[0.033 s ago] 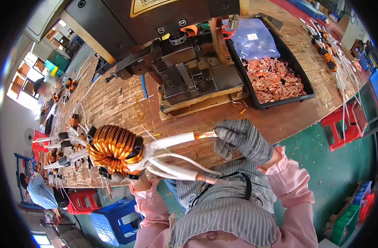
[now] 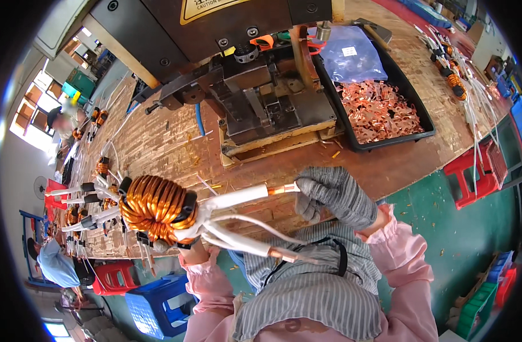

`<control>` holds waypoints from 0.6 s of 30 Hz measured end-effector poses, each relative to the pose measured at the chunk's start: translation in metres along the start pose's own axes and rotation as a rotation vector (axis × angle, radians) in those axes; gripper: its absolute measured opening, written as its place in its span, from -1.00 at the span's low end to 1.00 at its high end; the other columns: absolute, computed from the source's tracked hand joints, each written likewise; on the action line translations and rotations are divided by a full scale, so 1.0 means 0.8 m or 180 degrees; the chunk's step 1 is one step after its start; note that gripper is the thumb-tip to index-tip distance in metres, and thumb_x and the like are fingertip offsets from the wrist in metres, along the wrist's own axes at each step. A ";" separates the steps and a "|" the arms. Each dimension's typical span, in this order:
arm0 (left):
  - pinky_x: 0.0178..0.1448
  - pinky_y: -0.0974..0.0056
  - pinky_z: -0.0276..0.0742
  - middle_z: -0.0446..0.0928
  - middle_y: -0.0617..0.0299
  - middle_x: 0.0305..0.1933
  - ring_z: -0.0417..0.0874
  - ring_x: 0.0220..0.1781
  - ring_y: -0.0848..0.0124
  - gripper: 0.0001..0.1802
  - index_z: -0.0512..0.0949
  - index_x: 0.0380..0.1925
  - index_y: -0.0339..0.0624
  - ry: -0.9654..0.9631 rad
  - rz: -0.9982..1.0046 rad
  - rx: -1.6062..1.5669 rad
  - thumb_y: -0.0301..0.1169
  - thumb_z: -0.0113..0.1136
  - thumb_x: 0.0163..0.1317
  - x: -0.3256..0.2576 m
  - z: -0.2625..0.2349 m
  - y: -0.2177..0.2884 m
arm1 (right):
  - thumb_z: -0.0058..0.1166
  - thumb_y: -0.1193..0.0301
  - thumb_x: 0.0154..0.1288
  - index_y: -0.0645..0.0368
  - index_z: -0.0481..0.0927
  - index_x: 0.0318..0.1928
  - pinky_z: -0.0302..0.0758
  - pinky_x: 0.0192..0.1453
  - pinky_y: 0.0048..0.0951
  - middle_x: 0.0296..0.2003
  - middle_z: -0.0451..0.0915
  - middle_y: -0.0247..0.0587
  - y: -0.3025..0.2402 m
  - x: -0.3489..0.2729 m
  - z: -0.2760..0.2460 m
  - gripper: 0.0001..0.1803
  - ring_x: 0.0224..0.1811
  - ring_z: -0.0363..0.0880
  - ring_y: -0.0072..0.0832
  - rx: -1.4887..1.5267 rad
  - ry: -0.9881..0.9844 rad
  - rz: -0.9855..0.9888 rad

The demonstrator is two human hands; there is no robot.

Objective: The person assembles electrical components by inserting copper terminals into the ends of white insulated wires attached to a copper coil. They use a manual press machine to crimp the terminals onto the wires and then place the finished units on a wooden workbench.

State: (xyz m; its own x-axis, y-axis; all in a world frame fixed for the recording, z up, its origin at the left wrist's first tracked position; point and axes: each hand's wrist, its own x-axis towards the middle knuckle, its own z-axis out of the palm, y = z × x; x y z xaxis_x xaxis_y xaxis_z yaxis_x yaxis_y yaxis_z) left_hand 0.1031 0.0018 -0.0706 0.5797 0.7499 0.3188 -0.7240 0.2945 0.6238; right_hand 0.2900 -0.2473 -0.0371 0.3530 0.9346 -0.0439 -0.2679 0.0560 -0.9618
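A thick copper-wire toroid coil [image 2: 158, 208] is held up over the near edge of the bench. My left hand [image 2: 163, 246], in a grey glove, is mostly hidden beneath the coil and supports it, closed. White-sleeved leads run right from the coil. The upper lead [image 2: 238, 197] ends in bare copper with a copper terminal [image 2: 285, 188] on it. Gloved fingers of my right hand [image 2: 338, 196] are closed in a pinch on that terminal's tip. A lower lead [image 2: 238, 239], also copper-ended, hangs in front of my striped apron. A thin white wire curves between them.
A dark metal press [image 2: 272, 102] stands ahead on the worn wooden bench [image 2: 175, 137]. Right of it, a black tray [image 2: 386, 142] holds loose copper terminals [image 2: 378, 111] and a plastic bag [image 2: 352, 54]. More coils lie left and far right. A blue stool [image 2: 158, 308] stands lower left.
The coil and its leads have shifted very slightly, the lower lead dipping a little. My right hand stays at the upper lead's terminal.
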 end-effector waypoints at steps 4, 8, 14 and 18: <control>-0.08 0.29 0.49 0.45 0.13 -0.24 0.52 -0.28 0.35 -0.35 0.17 0.18 -0.23 0.0115 -0.0030 0.0155 -0.21 0.11 0.13 -0.024 -0.003 0.004 | -0.15 0.37 0.33 0.31 0.47 -0.20 0.50 -0.47 -0.57 -0.51 0.58 -0.18 0.002 -0.003 -0.001 -0.76 -0.57 0.55 -0.57 -0.0176 -0.0136 -0.0120; -0.07 0.30 0.48 0.45 0.13 -0.22 0.51 -0.25 0.36 -0.34 0.17 0.18 -0.23 0.0209 -0.0091 0.0340 -0.22 0.13 0.12 -0.050 0.007 0.007 | -0.11 0.38 0.30 0.28 0.46 -0.11 0.52 -0.45 -0.53 -0.35 0.57 -0.09 0.013 0.006 -0.046 -0.75 -0.49 0.58 -0.49 -0.1604 -0.0335 -0.1145; -0.06 0.30 0.47 0.44 0.13 -0.18 0.51 -0.21 0.37 -0.33 0.18 0.18 -0.22 0.0313 -0.0301 0.0560 -0.24 0.17 0.10 -0.083 0.033 0.010 | 0.16 0.02 -0.01 0.31 0.23 0.13 0.43 -0.02 -0.23 -0.13 0.47 0.18 -0.082 -0.013 -0.004 -0.19 -0.13 0.49 0.01 -0.3004 -0.0762 -0.1416; -0.05 0.30 0.47 0.44 0.13 -0.16 0.51 -0.18 0.38 -0.32 0.18 0.17 -0.22 -0.0029 -0.0568 0.0625 -0.25 0.20 0.08 -0.064 0.086 -0.005 | 0.18 0.01 -0.03 0.36 0.20 0.14 0.43 -0.03 -0.23 -0.14 0.46 0.20 -0.039 -0.016 0.034 -0.14 -0.12 0.49 0.00 -0.2831 -0.0132 -0.1865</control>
State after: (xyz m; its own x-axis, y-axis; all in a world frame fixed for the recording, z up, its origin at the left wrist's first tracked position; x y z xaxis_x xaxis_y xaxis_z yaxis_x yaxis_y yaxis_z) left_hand 0.1020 -0.0789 -0.0404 0.6957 0.6908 0.1971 -0.5241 0.3004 0.7969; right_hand 0.2696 -0.2518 0.0011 0.1793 0.8571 0.4829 0.6907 0.2398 -0.6822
